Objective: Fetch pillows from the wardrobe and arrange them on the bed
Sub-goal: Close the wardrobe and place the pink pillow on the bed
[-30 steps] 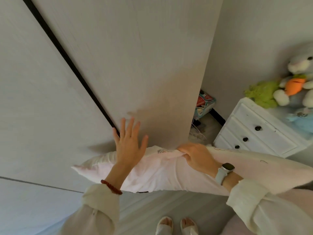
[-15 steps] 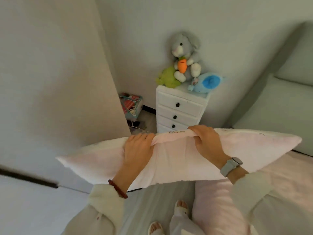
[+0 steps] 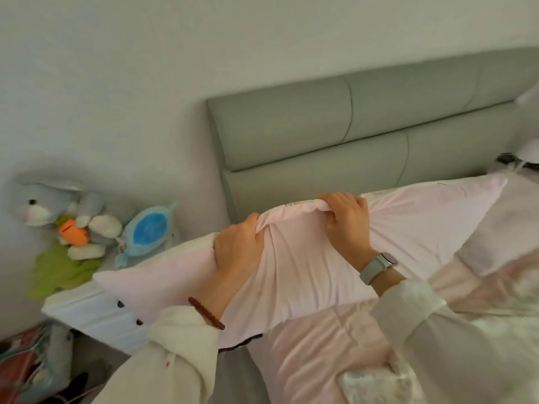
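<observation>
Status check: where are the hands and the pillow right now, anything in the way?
Left hand and right hand both grip pink pillow by its top edge. Pillow held up over bed, near headboard. Nothing visibly blocking.

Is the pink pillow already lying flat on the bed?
No, both the left hand and right hand grip the pillow above the bed.

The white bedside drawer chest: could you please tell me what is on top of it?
A grey plush rabbit holding an orange carrot, a green plush toy and a blue plush toy sit on the white bedside drawer chest. The held pink pillow covers its right part.
</observation>
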Motion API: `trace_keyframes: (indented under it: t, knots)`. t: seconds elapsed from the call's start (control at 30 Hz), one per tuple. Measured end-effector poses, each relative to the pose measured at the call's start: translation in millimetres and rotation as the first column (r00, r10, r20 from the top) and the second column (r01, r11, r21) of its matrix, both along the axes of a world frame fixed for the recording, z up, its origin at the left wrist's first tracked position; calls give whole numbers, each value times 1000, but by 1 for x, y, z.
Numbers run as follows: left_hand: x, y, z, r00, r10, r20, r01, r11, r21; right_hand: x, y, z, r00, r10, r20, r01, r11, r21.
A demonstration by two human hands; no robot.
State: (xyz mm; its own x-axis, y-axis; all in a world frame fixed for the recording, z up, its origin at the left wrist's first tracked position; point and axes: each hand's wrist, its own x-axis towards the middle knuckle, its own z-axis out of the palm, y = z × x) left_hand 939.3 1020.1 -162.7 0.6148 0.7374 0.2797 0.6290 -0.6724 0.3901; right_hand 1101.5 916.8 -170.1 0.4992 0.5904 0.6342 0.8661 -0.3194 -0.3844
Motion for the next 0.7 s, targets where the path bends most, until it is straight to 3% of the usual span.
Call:
trace_keyframes:
  t: [0.17,0.4,0.5,0.57,0.63,0.7]
  knots:
    - [117,11,-1,996,-76,37,81,988,-133,99,-1,4,984,-177,-1,177,984,-17]
    - [238,17,24,977,-83,199,99,992,-75,203,11,29,964,-218,-152,228,972,53]
    - [257,-5,3,958,-203,201,228,967,-111,220,-17,5,939,-285,-193,286,958,-22]
    - [267,-22,-28,921,-390,13,382,895,-228,221,-43,-33,863,-413,-291,360,907,-218]
    - [279,-31,-66,801,-568,-192,458,786,-416,212,-71,-76,678,-590,-439,412,799,-437]
    - [291,-31,-98,698,-671,-250,489,702,-518,198,-93,-113,499,-708,-500,432,703,-565]
